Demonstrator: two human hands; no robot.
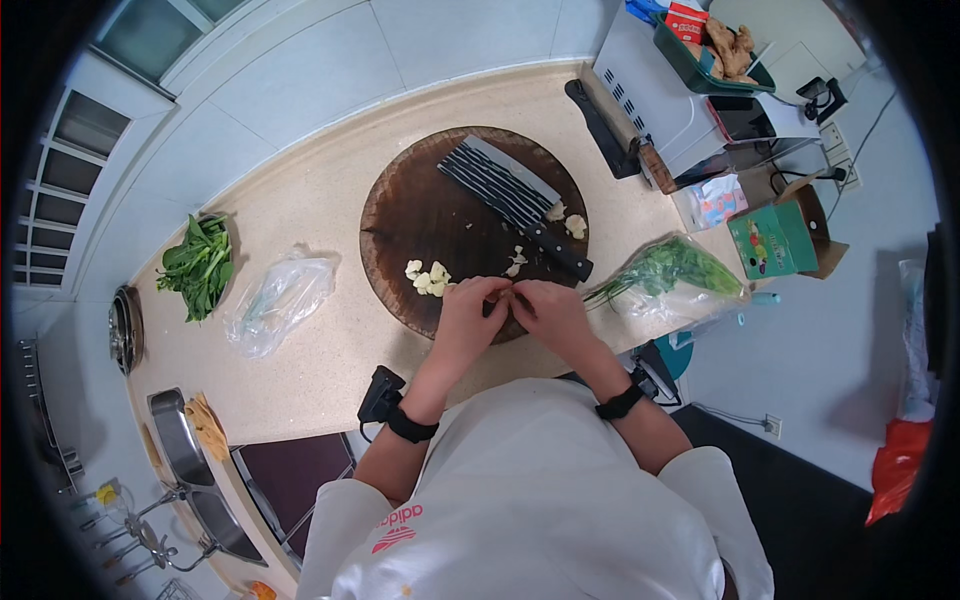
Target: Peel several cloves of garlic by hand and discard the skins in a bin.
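My left hand [472, 315] and my right hand [551, 315] meet fingertip to fingertip over the near edge of a round wooden chopping board [420, 202]. Pinched between them is a small piece, probably a garlic clove, mostly hidden by the fingers. Beside my left hand lies a small pile of peeled garlic cloves [429, 279]. Bits of garlic skin [516, 262] are scattered just beyond my right hand. A cleaver [499, 180] with a black handle rests diagonally on the board, handle toward my right. Near its blade are unpeeled garlic pieces [575, 226].
Leafy greens [196, 266] and a clear plastic bag [281, 304] lie left on the counter. Bagged herbs [667, 270] lie right, near a green box [772, 240]. Another knife [626, 127] stands against the white appliance [637, 67]. A sink [184, 442] is at lower left.
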